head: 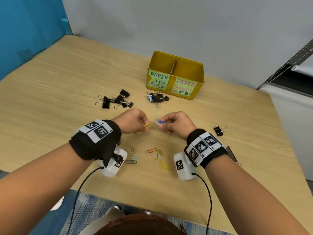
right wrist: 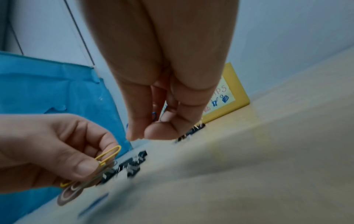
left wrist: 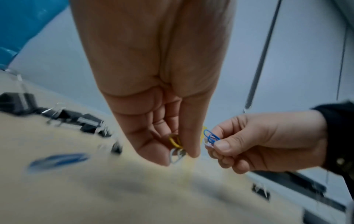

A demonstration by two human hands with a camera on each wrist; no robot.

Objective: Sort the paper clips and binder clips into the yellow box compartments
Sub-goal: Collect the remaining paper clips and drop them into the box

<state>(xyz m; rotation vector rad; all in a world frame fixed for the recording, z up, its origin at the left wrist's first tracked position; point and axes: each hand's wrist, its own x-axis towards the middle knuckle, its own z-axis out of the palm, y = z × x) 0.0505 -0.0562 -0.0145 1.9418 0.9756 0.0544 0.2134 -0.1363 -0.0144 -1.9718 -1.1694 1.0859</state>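
Observation:
Both hands hover above the wooden table, close together. My left hand [head: 133,122] pinches a yellow paper clip [head: 148,125] and a silver one [left wrist: 175,156] between thumb and fingers. My right hand [head: 172,122] pinches blue paper clips [head: 160,121] with a pale one. The yellow box [head: 176,77] stands at the back, its left compartment labelled paper clips, its right one paper clamps. Loose coloured paper clips [head: 156,154] lie on the table between my wrists. Black binder clips sit in a left pile [head: 116,100] and a pile [head: 158,97] in front of the box.
A single black binder clip [head: 219,130] lies to the right of my right hand. A blue panel [head: 25,31] borders the table's left side, a grey wall its back. The table's right edge [head: 281,133] drops beside a white cabinet.

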